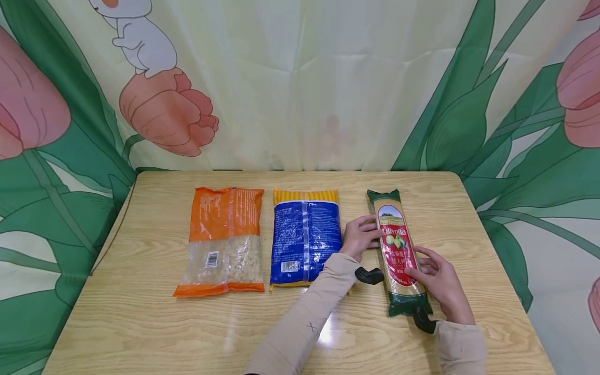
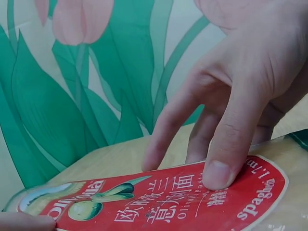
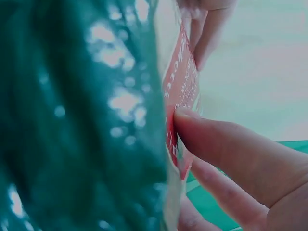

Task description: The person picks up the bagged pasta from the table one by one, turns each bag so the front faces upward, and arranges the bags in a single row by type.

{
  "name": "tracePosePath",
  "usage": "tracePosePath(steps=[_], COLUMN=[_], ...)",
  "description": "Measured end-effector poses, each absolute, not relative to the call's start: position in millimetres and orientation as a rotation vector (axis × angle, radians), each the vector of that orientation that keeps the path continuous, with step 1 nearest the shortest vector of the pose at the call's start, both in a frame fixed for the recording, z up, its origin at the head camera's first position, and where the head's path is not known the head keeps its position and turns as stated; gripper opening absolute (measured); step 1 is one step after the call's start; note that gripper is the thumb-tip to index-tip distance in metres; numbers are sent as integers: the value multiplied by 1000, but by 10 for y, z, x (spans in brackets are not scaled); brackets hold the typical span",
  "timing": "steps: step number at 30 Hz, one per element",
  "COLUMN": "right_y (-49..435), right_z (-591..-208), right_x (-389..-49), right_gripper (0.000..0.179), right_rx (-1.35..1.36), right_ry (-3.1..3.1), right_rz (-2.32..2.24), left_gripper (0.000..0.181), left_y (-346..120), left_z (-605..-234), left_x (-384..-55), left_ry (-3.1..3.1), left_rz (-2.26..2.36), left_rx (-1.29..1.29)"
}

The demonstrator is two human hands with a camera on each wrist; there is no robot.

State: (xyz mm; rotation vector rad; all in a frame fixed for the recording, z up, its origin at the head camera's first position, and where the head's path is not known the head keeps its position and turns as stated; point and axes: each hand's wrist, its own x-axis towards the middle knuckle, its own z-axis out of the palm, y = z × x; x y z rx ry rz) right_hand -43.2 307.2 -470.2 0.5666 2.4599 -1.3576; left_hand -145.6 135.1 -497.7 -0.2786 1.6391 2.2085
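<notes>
A packet of spaghetti (image 1: 396, 245) with a red label and green ends lies on the right part of the table, slightly slanted. My left hand (image 1: 361, 237) holds its left edge, the thumb tip over the label. On the opposite edge my right hand (image 1: 440, 281) grips it lower down. In the left wrist view, the right thumb (image 2: 226, 154) presses the label and the other fingers go down behind the far side. The right wrist view shows the packet's green end (image 3: 86, 115) close up, with the right thumb (image 3: 216, 139) on the red label.
Left of the spaghetti lies a blue and yellow bag (image 1: 307, 239), close to my left hand. Farther left is an orange bag with a see-through lower part (image 1: 225, 239). The wooden table (image 1: 140, 333) ends at a flowered curtain (image 1: 300, 104).
</notes>
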Motion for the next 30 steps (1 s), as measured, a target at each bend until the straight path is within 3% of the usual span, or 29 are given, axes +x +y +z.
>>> tracePosePath(steps=[13,22,30], right_y=[3005,2851,2664], right_z=[-4597,-4527,-4425], right_x=[-403,-411,-463], right_gripper=[76,75,70], right_rx=[574,457,373], right_ry=[2531,2666,2730], right_rz=[-1315,-1384,-1418], left_gripper=[45,43,40], left_y=[1239,1071,814], left_z=[-4829,-4682,-4561], left_x=[-1435,-1480,-1490], left_ry=[1836,1894,1958], left_rz=[2240,2129,2075], left_rx=[-186,97,175])
